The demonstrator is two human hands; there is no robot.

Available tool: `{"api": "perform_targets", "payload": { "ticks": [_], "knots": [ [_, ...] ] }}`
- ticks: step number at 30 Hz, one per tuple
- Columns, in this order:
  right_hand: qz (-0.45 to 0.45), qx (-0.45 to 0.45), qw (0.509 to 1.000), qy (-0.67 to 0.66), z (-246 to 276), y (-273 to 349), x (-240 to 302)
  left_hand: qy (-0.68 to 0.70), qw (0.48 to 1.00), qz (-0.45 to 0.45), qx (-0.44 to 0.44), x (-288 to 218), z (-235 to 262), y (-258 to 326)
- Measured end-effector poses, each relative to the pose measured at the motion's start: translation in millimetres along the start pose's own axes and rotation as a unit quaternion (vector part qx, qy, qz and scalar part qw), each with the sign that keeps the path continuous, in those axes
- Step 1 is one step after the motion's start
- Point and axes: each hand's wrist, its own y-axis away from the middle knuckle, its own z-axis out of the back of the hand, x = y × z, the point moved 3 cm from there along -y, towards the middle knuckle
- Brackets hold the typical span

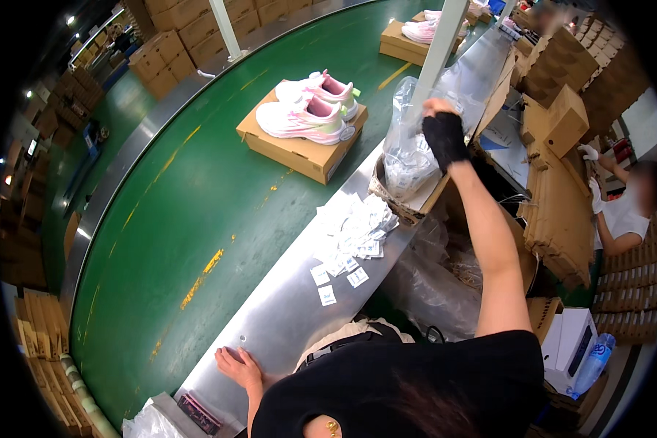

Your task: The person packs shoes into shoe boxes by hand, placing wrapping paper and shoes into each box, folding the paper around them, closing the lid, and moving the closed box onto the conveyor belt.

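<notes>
My left hand [242,370] lies on the metal ledge [270,321] with its fingers stretched out, holding nothing. My right hand [444,131], in a black fingerless glove, is raised over a cardboard box [415,213] on the ledge. Its fingers are curled at the upper part of a clear plastic bag [401,139] that stands in this box, and they seem to grip it. White packets show in the bag's lower part. Between my hands, a loose pile of small white square packets [358,230] is spread on the ledge, several lying apart at its near end.
Beyond the ledge, a green conveyor [197,233] carries a shoebox [299,153] with pink-and-white sneakers [306,117] on top. Another shoebox [403,45] sits farther along. A white post [438,55] rises near my right hand. At right are stacked cartons [555,197] and a co-worker [624,212].
</notes>
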Motion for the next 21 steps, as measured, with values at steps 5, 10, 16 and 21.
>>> {"api": "perform_targets", "payload": {
  "ticks": [5, 10, 16, 21],
  "knots": [
    [-0.033, 0.534, 0.806, 0.252, -105.1, 44.4, -113.1, 0.001, 1.000, -0.005, 0.005, -4.2, -1.3, -2.9],
    [-0.060, 0.593, 0.765, 0.244, -146.5, 105.6, -156.9, -0.015, 1.000, -0.012, -0.006, -5.1, -3.2, -2.7],
    [-0.043, 0.599, 0.773, 0.206, -212.5, 151.7, -224.1, -0.039, 0.999, -0.015, -0.018, -11.5, 3.9, -5.1],
    [0.004, 0.582, 0.793, 0.178, -232.0, 152.9, -196.4, -0.051, 0.998, 0.019, -0.019, -1.4, 10.7, 7.9]
  ]
}}
